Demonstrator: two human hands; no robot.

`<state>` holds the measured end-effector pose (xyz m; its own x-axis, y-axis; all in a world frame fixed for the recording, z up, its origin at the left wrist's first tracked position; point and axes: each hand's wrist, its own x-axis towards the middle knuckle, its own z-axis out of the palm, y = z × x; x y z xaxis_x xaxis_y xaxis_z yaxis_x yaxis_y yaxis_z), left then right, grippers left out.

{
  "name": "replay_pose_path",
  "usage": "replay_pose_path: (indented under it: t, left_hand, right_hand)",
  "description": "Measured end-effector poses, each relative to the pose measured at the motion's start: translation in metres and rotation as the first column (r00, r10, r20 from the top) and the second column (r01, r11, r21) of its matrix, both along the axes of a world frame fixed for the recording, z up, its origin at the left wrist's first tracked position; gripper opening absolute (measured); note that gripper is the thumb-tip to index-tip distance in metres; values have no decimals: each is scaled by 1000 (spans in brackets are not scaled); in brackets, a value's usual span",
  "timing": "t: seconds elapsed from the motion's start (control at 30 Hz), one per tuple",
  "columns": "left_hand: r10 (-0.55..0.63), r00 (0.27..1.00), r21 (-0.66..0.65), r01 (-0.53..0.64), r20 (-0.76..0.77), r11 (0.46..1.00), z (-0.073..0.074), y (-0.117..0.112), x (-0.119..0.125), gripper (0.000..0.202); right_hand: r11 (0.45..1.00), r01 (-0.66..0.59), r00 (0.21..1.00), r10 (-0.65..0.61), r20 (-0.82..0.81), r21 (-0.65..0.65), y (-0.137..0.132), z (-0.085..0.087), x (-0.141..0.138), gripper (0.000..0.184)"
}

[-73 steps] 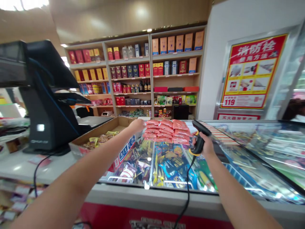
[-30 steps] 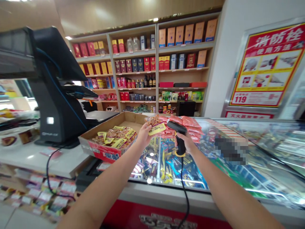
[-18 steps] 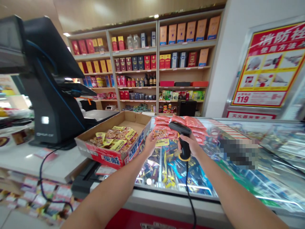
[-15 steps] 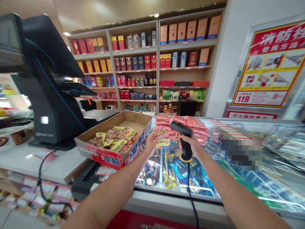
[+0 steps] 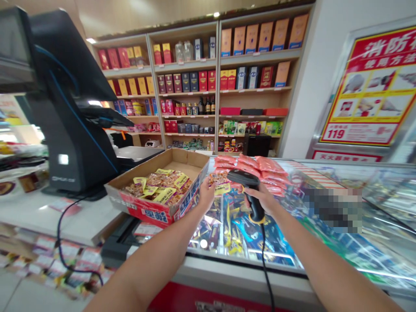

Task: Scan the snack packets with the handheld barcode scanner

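My left hand [image 5: 207,193] is closed on the edge of a snack packet [image 5: 221,183] with a yellow label, held over the glass counter. Wrapped round the handle of a black and yellow barcode scanner [image 5: 243,178] is my right hand [image 5: 261,197]. The scanner's head points left, over or beside the packet, and its cable hangs down the counter front. Left of my hands an open cardboard box [image 5: 156,215] holds several similar packets [image 5: 165,184]. Stacked pink packages [image 5: 269,167] lie just behind the scanner.
A black point-of-sale terminal [image 5: 78,130] stands at the left, with a cable [image 5: 60,229] looping below it. Under the glass top lie wrapped goods [image 5: 240,229]. Shelves [image 5: 185,93] of boxes and bottles line the back wall; a red and yellow poster [image 5: 373,91] hangs at the right.
The scanner has tilted and its head has shifted slightly left, closer to the packet. Both hands keep their holds. The whole view has shifted slightly.
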<state>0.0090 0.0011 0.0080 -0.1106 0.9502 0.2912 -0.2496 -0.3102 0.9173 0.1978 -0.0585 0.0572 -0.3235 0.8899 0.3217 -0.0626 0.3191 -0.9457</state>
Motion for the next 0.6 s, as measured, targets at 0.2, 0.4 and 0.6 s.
replay_pose_path:
  t: [0.2,0.4,0.6]
  left_hand:
    - [73,990,118,-59,-117,991,-1,-2,-1,25]
    - [113,981,138,-92,-156,986,2,-5,-1,20]
    - [119,978,163,-91,-171,982,3,-6,-1,19]
  right_hand:
    - [999,-34,999,35,31,-31,-4,-2,-9,27]
    - [997,-30,999,32,25,-67,1,-8,-8,25]
    - [998,-36,999,36,11,-58,2,-9,-8,24]
